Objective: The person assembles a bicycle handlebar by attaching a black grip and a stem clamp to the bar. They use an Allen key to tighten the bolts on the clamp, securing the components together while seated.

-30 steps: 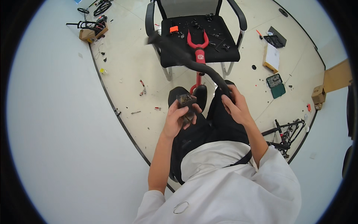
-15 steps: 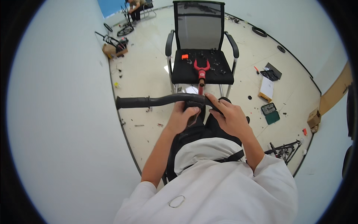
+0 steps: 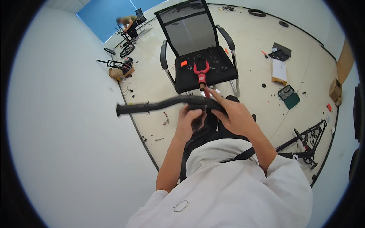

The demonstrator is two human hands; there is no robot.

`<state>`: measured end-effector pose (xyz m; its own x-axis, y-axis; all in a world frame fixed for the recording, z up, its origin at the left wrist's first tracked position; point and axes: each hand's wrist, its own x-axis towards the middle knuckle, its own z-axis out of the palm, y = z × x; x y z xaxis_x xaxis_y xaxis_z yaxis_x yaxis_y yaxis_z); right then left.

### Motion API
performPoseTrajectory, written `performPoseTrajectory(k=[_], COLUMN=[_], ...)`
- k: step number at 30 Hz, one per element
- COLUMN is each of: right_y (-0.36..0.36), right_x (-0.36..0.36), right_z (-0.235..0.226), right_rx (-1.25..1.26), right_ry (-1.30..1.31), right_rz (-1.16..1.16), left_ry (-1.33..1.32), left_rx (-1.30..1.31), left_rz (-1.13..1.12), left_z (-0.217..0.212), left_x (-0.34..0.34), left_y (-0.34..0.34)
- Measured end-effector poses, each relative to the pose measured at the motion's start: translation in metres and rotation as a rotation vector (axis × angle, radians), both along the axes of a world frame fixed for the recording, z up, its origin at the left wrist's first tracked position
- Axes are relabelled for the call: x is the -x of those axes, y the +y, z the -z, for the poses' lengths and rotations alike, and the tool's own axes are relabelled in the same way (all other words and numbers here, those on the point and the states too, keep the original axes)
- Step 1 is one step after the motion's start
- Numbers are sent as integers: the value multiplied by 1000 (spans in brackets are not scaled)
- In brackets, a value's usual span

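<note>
A black bicycle handlebar point(image 3: 173, 100) lies crosswise in front of me, a grip on its left end. My left hand point(image 3: 188, 121) is closed just beneath its middle, thumb over a dark, block-like part point(image 3: 196, 123) joined to or touching the bar; I cannot tell exactly what that part is. My right hand point(image 3: 237, 116) grips the bar's right side, with the index finger stretched forward. The right end of the bar is hidden by this hand. Beyond the bar, a red bicycle fork point(image 3: 202, 77) rests on the black chair's seat, its steerer tube toward me.
The black mesh chair point(image 3: 190, 28) carries small dark parts and an orange piece point(image 3: 184, 63). To the right lie a green tool case point(image 3: 291, 99), a white-topped box point(image 3: 279, 70) and a bicycle frame point(image 3: 304, 144). A person point(image 3: 129, 24) sits far left beside a bicycle.
My view has turned, so the chair and floor items appear shifted and tilted. The handlebar tilts slightly more, its left end lower. Both hands stay on it.
</note>
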<state>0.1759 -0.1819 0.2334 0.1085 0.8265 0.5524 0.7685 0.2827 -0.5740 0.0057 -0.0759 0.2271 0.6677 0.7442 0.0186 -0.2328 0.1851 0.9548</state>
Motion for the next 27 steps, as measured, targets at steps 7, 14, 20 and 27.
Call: performPoseTrajectory(k=[7,14,20,27], right_y=[6,15,15,15], right_x=[-17,6,13,6], right_z=[-7,14,17,14], right_rx=[-111,-33,44,4], right_ry=[695,9,-95,-47], right_rz=[161,41,9,-46], left_ry=[1,53,-16,-1], left_rx=[35,-141,-42,-100], left_rz=[-19,-48,-37,9], left_z=[24,1,24,20], left_x=[9,-4,9,4], left_y=[14,8,9,9])
